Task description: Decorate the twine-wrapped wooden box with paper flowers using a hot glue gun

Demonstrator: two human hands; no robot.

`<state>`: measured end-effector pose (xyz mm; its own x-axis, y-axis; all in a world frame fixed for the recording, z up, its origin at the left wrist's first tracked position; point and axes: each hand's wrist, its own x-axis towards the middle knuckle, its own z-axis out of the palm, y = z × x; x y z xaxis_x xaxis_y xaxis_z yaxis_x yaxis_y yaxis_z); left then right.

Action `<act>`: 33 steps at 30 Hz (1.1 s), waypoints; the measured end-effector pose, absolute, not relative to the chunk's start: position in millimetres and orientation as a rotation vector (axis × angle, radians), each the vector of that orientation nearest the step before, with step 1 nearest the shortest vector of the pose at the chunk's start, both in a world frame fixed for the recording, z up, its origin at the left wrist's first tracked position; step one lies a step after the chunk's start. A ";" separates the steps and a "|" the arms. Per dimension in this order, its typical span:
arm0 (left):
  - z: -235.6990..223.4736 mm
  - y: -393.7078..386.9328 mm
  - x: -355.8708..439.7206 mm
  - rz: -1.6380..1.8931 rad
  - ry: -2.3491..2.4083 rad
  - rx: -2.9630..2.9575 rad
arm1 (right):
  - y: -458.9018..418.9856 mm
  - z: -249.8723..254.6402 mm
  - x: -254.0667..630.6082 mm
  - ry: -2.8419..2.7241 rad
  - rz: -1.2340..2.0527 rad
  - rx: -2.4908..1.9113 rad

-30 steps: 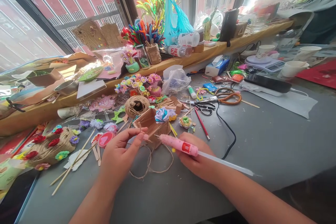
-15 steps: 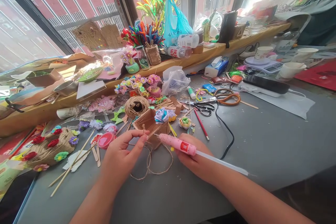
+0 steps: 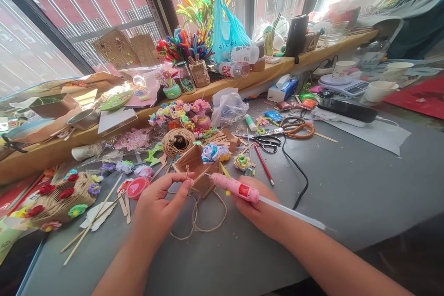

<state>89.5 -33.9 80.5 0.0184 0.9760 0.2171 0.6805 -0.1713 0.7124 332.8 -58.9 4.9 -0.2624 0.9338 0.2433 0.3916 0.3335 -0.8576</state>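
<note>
Between thumb and fingertips, my left hand (image 3: 166,199) pinches the end of a jute twine (image 3: 209,230), which loops down over the table. My right hand (image 3: 258,208) is wrapped round a pink hot glue gun (image 3: 232,186), its nozzle pointing left toward the twine end but apart from it. A clear glue stick (image 3: 294,212) sticks out of the gun's back. Just beyond both hands stands a small wooden box (image 3: 189,161), partly hidden by my left fingers and the nozzle. Blue and white paper flowers (image 3: 212,152) sit at its right rim.
A ball of twine (image 3: 178,142) lies behind the box. To the right are a red pencil (image 3: 264,165), scissors (image 3: 296,128) and a black cable (image 3: 298,166). Wooden skewers (image 3: 92,219) and a twine-wrapped, flower-covered piece (image 3: 64,199) lie left. A cluttered ledge (image 3: 243,81) runs along the window.
The glue gun's nozzle has drawn slightly away from the twine end. Both hands keep their hold, and the whole view has shifted a little.
</note>
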 end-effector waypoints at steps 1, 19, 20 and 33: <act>80.8 -33.9 89.9 0.967 1.692 1.891 | -58.9 4.7 333.1 -1.820 0.872 -1.174; 82.6 -33.9 93.0 0.935 1.737 1.893 | -54.0 -10.0 338.7 -1.646 0.818 -1.271; 82.9 -33.9 92.7 0.927 1.740 1.892 | -54.3 -10.3 338.7 -1.656 0.826 -1.274; 84.1 -33.5 95.5 0.948 1.725 1.895 | -55.5 -9.2 336.2 -1.646 0.796 -1.297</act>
<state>95.5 -33.5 84.1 0.0053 0.9777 0.2101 0.7017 -0.1533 0.6957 336.2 -55.5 -9.2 -0.0790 0.9671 0.2419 0.4106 0.2527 -0.8761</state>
